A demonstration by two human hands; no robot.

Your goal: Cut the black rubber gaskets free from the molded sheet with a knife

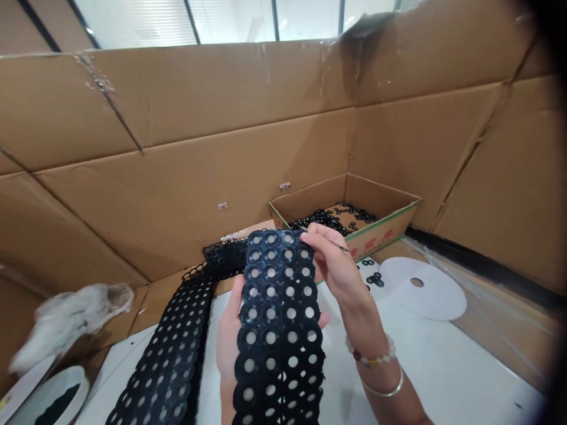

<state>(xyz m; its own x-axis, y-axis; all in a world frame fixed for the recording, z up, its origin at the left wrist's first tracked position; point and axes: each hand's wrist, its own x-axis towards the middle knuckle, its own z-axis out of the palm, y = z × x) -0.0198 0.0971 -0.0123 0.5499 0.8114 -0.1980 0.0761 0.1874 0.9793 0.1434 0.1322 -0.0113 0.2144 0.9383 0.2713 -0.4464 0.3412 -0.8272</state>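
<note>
A long black strip with rows of round holes [271, 313] hangs upright in front of me. My left hand [230, 336] is wrapped round its left side from behind, with fingertips showing at the right edge. My right hand [330, 254] pinches a thin metal tool [341, 247] at the strip's top right corner. A second black perforated strip [170, 348] lies on the white table [443, 366] to the left, its far end bunched up. Behind my right hand, an open cardboard box [385, 233] holds many small black ring pieces [325, 219].
High cardboard walls [199, 195] enclose the table. On the right lies a white disc with a central hole [425, 292], beside a few loose black pieces [375, 279]. A clear plastic bag [75, 319] and a white round container [80, 392] are at the left.
</note>
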